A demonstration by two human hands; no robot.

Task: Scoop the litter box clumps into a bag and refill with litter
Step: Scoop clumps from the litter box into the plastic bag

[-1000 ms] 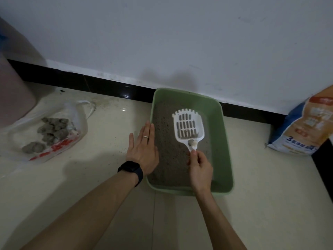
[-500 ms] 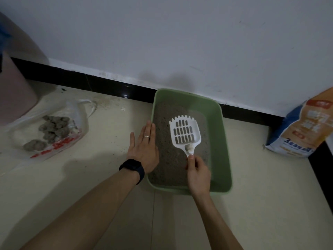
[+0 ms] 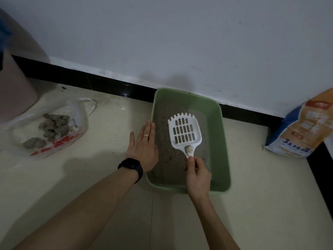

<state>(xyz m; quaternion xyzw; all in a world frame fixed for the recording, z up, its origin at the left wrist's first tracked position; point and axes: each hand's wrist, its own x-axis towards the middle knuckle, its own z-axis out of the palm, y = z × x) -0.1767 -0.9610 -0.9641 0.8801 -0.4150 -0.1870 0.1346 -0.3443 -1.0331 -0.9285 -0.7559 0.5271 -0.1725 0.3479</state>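
Plastic bag, judged limp and light, lies at left holding grey clumps. My left hand rests flat, fingers straight, against the left rim of the green litter box. My right hand pinches the scoop, probably stiff and light, by its handle end, above the litter.

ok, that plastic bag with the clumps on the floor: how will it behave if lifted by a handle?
Probably floppy: the plastic bag is thin, crinkled film lying slack on the floor, so it should sag. The clumps sit loose in a pile and would likely slide to the lowest point. Likely bottom-heavy, since the handle loop sits apart from that pile.
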